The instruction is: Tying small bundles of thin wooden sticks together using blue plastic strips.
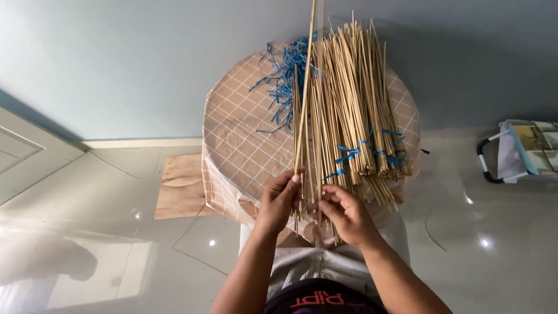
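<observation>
While a few thin bamboo sticks are pinched in the left hand, others are clamped by the right hand, beside the tied stick bundles on the round counter; sorting is judged underway, steady alignment needed.

Home room: glossy tiled floor, cloth-covered round table.

A plain pale blue-grey wall rises behind a small round table draped in a tan cloth with a white grid. The glossy light-grey tiled floor catches bright spots of light. A flat piece of brown board lies on the tiles beside the table.
</observation>
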